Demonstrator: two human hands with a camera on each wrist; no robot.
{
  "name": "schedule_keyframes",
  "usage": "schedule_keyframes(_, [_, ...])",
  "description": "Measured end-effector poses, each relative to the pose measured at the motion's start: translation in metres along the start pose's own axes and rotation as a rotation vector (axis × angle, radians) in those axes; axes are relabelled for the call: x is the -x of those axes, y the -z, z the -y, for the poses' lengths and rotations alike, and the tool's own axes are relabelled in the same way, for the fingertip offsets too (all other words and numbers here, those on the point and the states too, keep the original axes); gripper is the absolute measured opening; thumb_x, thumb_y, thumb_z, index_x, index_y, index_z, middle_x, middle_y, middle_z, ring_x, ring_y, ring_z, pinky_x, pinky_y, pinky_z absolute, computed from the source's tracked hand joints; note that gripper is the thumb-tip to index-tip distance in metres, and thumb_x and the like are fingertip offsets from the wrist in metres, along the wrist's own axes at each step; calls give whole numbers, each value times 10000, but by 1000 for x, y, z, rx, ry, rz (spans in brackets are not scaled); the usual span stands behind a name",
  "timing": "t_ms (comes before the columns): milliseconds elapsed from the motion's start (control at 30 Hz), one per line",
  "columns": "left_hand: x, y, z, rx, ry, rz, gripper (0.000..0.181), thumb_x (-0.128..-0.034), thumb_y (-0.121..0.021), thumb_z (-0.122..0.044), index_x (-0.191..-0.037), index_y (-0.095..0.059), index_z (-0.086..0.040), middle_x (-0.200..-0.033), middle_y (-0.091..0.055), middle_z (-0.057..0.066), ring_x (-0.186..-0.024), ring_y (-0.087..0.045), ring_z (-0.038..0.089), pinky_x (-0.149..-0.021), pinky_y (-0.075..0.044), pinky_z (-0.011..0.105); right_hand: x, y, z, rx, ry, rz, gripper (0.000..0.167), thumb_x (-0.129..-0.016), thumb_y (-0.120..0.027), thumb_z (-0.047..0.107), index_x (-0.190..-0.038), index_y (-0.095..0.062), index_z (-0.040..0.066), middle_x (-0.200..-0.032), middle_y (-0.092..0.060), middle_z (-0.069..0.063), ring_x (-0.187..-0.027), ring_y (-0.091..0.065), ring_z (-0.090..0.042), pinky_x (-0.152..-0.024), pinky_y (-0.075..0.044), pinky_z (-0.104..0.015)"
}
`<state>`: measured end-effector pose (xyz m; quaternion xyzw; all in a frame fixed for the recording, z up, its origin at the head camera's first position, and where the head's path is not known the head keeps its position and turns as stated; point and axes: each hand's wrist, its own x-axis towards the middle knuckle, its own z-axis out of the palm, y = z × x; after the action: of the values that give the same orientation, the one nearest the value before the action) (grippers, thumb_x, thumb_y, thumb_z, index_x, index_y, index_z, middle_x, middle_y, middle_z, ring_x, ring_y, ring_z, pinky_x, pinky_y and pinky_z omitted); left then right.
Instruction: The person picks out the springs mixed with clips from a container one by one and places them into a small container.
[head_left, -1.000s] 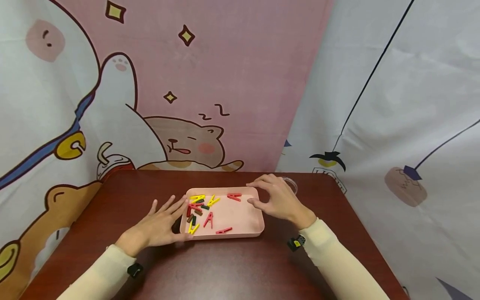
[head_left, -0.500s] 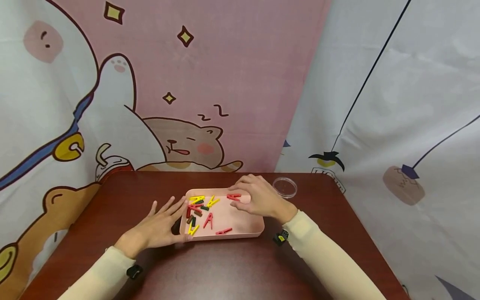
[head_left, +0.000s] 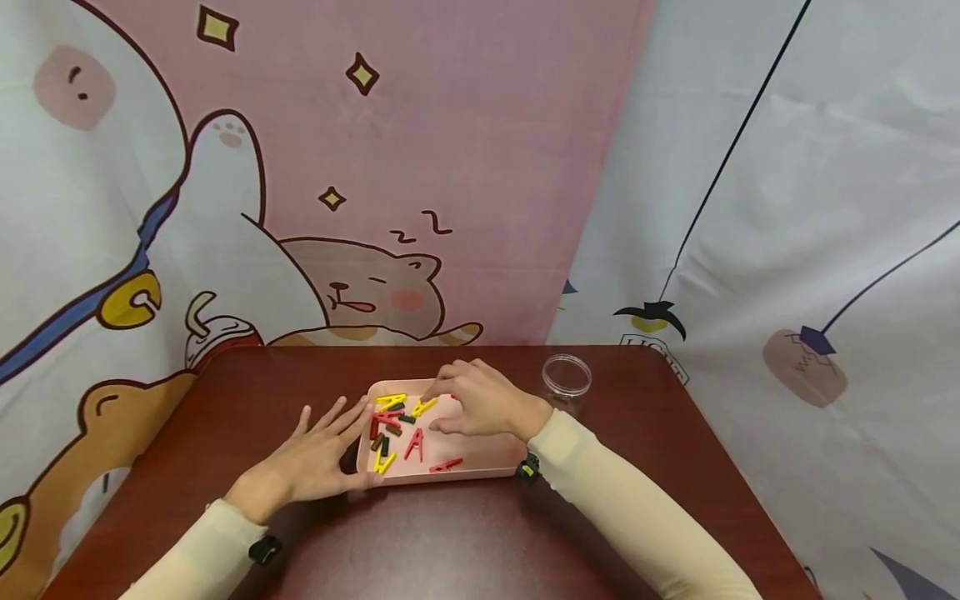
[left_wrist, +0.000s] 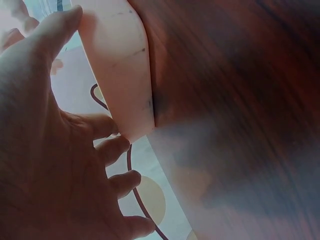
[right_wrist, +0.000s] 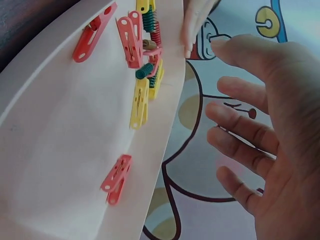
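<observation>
Over the far middle of the pink tray (head_left: 480, 454), seen from the head: right hand (head_left: 487, 402), thumb and fingers bent and apart, nothing visible between; just left of its fingertips, a yellow clip (head_left: 424, 407), long axis slanting from near left to far right, nearer to this hand than to the other. At the tray's left end, left hand (head_left: 311, 454), fingers spread. Beyond, at far right on the dark, glossy, wood-grained worktop (head_left: 420, 542), a round, clear container (head_left: 567, 392). From the left wrist: fingers nearly straight and apart, thumb against the smooth, scuffed tray wall, other tips by a rounded corner. From the right wrist: fingers loosely bent and apart, empty as far as visible; inside the tray, plastic-looking red clips (right_wrist: 131, 40) with slotted arms, and ridged green coils (right_wrist: 145, 70) beside the yellow clip.
</observation>
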<state>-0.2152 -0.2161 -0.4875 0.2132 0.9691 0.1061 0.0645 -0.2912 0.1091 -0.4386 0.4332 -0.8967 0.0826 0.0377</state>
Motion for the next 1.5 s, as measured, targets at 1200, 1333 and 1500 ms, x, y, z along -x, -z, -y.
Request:
schedule_keyframes(1200, [5,0,5,-7,-28,-23,1241,-959,-645,-949,-1842,-349,-129,-1943,-311,99,-1784,-303,525,-1335,-164,940,-65,-39,34,34,195,191,149,-1033,-872,401,-1160,-905,332,-1162,-830,118,-1097,-691,-21,-1117,-613,-536])
schedule_keyframes(1333, [4,-1,5,-3,-32,-22,1239,-965,-641,-945,-1845,-339,-128,-1946,-303,99,-1786,-296,525,-1333,-158,943,-71,-42,36,42,181,216,86,-1027,-873,393,-1093,-905,348,-1125,-823,119,-1056,-679,-18,-1161,-612,-576])
schedule_keyframes(1500, [4,0,5,-7,-35,-23,1232,-968,-642,-941,-1845,-342,-128,-1945,-306,99,-1789,-291,521,-1334,-161,941,-78,-47,40,87,215,219,102,-1018,-885,444,-1018,-904,344,-932,-788,149,-879,-604,-13,-867,-605,-314])
